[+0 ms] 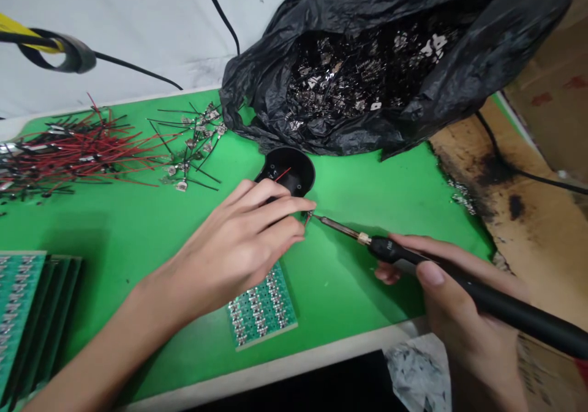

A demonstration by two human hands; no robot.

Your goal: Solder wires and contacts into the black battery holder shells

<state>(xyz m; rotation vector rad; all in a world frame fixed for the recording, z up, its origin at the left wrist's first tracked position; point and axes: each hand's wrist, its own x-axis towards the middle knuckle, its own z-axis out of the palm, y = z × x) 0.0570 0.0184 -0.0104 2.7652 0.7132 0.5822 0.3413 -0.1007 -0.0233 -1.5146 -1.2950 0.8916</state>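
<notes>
Left fingers pinch a wired metal tab touching the soldering iron gripped by right fingers; handle lettering unreadable

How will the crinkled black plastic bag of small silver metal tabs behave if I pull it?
The thin black plastic bag probably crumples rather than sliding whole. The loose silver metal tabs inside could make it heavy for its size, and its open mouth may spill them.
</notes>
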